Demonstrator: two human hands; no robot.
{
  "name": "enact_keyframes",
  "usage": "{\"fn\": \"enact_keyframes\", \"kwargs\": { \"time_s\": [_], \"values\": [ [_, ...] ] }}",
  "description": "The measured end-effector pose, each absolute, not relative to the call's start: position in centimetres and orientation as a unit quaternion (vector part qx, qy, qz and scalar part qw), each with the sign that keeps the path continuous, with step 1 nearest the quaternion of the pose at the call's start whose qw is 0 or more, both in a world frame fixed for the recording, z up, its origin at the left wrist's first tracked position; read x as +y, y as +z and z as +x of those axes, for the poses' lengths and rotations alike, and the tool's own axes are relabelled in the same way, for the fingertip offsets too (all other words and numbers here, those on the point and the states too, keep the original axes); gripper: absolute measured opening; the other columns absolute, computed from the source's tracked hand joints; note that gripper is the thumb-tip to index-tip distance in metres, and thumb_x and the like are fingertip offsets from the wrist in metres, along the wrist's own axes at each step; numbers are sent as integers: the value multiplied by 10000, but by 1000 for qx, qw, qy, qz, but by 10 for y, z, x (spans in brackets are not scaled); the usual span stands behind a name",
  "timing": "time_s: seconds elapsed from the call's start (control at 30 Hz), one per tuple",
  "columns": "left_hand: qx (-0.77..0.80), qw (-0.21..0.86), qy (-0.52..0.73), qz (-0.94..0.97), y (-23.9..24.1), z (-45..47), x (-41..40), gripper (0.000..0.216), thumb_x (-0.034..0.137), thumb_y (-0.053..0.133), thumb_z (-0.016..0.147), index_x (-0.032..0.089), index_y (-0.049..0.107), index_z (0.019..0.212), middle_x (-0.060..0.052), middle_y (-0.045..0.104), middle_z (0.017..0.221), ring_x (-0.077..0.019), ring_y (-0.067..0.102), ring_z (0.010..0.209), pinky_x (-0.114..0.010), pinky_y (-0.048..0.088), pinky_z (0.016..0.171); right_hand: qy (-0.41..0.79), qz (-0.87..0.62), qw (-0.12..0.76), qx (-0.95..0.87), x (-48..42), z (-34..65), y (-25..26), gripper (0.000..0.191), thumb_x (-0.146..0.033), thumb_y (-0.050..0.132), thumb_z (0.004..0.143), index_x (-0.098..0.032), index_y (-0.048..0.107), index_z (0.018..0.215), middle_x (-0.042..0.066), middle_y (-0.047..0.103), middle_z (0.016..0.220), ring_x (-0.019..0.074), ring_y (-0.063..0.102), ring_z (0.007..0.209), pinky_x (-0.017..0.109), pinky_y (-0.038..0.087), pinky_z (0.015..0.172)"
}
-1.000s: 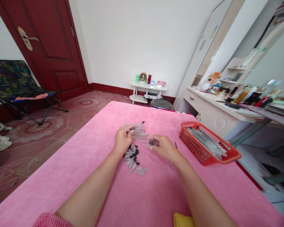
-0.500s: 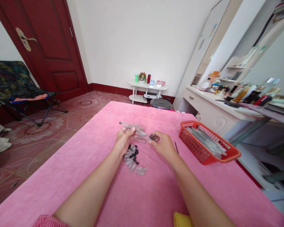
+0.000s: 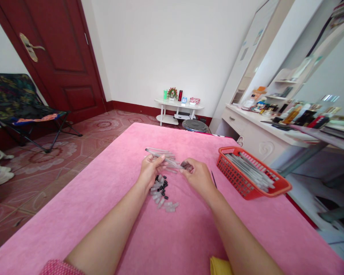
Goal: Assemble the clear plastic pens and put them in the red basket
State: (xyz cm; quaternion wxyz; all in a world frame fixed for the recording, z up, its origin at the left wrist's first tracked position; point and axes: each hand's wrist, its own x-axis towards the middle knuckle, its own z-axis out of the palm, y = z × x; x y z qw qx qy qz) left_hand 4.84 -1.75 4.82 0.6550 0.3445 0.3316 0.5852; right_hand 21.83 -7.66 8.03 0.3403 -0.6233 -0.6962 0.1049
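Note:
My left hand [image 3: 150, 170] is closed on a clear pen barrel [image 3: 172, 163], which points right across the gap between my hands. At the barrel's right end, my right hand [image 3: 200, 175] pinches a small translucent pen cap [image 3: 181, 167]; its curled fingers partly hide the cap. Several more clear pen barrels [image 3: 160, 151] lie on the pink cloth just beyond my hands. Close below my left hand is a pile of translucent caps [image 3: 160, 200] and small black plugs [image 3: 164, 186].
A red plastic basket [image 3: 237, 178] filled with pen barrels stands on the right of the pink-covered table [image 3: 103, 198]. A thin dark stick [image 3: 213, 178] lies between it and my right hand. Yellow cloth [image 3: 220, 266] shows at the near edge.
The barrel in my left hand has tilted slightly and its right end now meets the cap at my right fingertips. Both hands have barely moved; the pile and basket are unchanged.

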Motion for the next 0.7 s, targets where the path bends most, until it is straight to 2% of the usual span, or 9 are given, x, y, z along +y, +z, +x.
{"fn": "enact_keyframes", "kwargs": {
  "time_s": [0.43,0.7],
  "values": [
    [328,657,579,354,49,50,-20,349,260,796,569,135,571,804,-22,686,698,-118,648,542,-173,502,469,96,-631,317,-701,-79,215,84,122,-222,608,726,-225,648,841,21,674,766,156,590,687,241,407,616],
    [321,682,559,346,53,57,-29,337,247,797,572,127,579,798,-46,704,739,-130,652,570,-199,513,506,63,-618,339,-707,-84,208,84,86,-205,574,746,-196,632,809,51,678,806,171,589,706,252,392,641]
  ]
}}
